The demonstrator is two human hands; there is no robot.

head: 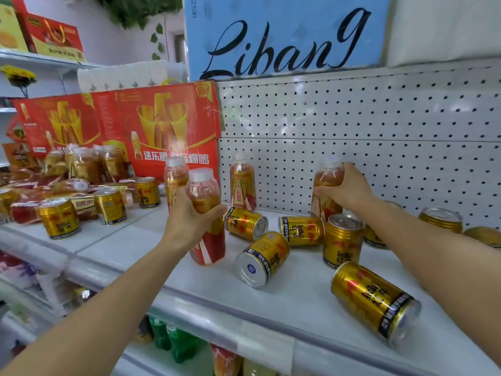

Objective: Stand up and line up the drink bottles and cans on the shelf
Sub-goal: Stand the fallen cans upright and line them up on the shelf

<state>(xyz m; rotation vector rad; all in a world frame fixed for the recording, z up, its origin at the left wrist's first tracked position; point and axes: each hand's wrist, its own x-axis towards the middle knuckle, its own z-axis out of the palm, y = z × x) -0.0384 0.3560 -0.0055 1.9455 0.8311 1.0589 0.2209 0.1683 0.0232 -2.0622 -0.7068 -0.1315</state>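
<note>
My left hand [187,217] grips a drink bottle [207,223] with a white cap and red-gold label, held upright near the shelf's middle. Just behind it stands another bottle [174,177]. Over by the pegboard, my right hand [345,187] is wrapped around the neck of a second such bottle [326,185], also upright. A lone bottle [242,183] stands between the two. Gold cans lie on their sides on the white shelf [206,283]: one [245,223], another [262,258], a third [301,230] and a big near one [375,299]. One can [343,240] stands upright.
A red carton [162,123] stands at the back left, with several upright cans [58,217] and wrapped bottles in front of it. More cans [440,219] sit at the far right. White pegboard [379,126] backs the shelf. Green bottles [173,340] fill the shelf below.
</note>
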